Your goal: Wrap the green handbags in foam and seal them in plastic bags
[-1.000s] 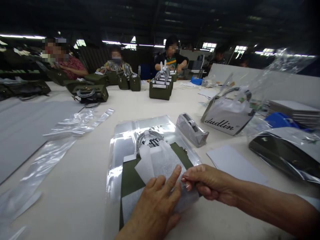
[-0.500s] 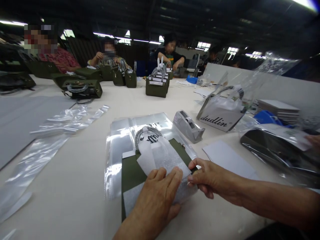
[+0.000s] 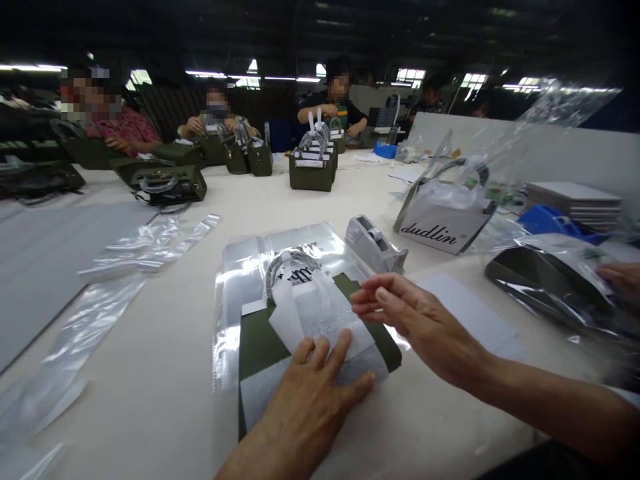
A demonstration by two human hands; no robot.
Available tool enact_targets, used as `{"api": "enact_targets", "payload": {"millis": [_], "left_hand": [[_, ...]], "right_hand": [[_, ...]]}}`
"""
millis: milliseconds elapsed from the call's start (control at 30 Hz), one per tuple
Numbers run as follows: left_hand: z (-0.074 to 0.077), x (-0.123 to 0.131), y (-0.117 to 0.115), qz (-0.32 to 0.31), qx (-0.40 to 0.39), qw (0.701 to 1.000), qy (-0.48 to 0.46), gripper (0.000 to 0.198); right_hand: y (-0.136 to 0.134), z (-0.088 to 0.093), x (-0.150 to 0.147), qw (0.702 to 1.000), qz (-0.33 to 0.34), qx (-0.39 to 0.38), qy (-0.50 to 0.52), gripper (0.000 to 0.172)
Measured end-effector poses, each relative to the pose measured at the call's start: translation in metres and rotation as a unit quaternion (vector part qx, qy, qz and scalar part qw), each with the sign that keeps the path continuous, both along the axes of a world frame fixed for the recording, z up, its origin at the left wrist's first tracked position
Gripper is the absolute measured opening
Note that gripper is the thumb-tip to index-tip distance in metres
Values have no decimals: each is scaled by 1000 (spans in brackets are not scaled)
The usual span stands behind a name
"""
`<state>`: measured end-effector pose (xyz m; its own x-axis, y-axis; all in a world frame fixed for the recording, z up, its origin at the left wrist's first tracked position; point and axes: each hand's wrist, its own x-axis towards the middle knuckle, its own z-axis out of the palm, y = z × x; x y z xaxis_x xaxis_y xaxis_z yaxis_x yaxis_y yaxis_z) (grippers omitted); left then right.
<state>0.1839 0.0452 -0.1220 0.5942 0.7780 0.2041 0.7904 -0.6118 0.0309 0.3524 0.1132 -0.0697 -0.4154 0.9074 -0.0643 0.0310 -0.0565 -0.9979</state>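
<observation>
A dark green handbag (image 3: 261, 339) lies flat in front of me on several clear plastic bags (image 3: 235, 267) with black lettering. White wrapping sheet (image 3: 325, 310) covers its middle, and its wrapped handle (image 3: 273, 272) points away from me. My left hand (image 3: 313, 393) rests flat on the sheet with its fingers spread, holding nothing. Just over the bag's right side hovers my right hand (image 3: 417, 320), fingers stretched out and nothing in them. Beyond the bag stands a grey tape dispenser (image 3: 375, 245), partly wrapped in plastic.
White paper sheets (image 3: 465, 310) lie to the right. Behind them stands a bagged handbag (image 3: 433, 223) marked "dudlin". Another person's hand (image 3: 620, 275) touches a plastic-wrapped dark bag (image 3: 545, 280). Clear plastic strips (image 3: 100, 313) spread on the left. Co-workers sit behind green handbags (image 3: 311, 175).
My right hand has let go of the sheet's right edge and lifted up and away, its fingers straightening. My left hand stays on the sheet, with its fingers spread wider.
</observation>
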Motion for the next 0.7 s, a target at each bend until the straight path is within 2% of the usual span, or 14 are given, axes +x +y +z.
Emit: {"api": "enact_targets", "payload": {"millis": [67,167,267,300,333,400,433,500,567,633,700], "left_hand": [[-1,4,-6,-8,8,1000,9,37],[3,-3,-17,-18,40,999,-25,20],[25,-32,-19,-45,53,988,-136,13],[35,-44,-14,-42,42,984,-170,19],[45,-57,-5,-12,32,980,-194,28],[59,-78,24,56,4,981,-187,47],[62,-86,42,64,-26,984,-167,56],[61,-98,81,41,-115,986,-113,75],[54,-104,114,8,-183,982,-51,82],[49,-106,138,-9,-201,980,-7,66],[47,-106,150,-10,-186,982,8,36]], "right_hand": [[6,-12,-22,997,38,65,29,37],[8,-36,-43,983,97,151,-30,58],[6,-48,-51,967,106,211,-98,85],[6,-47,-52,964,102,221,-108,89],[6,-45,-54,962,102,227,-115,89],[6,-39,-57,959,109,235,-117,81],[6,-37,-58,958,111,238,-116,74],[6,-36,-60,958,103,235,-124,51],[7,-39,-60,962,82,215,-147,28],[8,-42,-59,967,64,187,-162,23],[10,-44,-57,972,51,163,-160,27]]}}
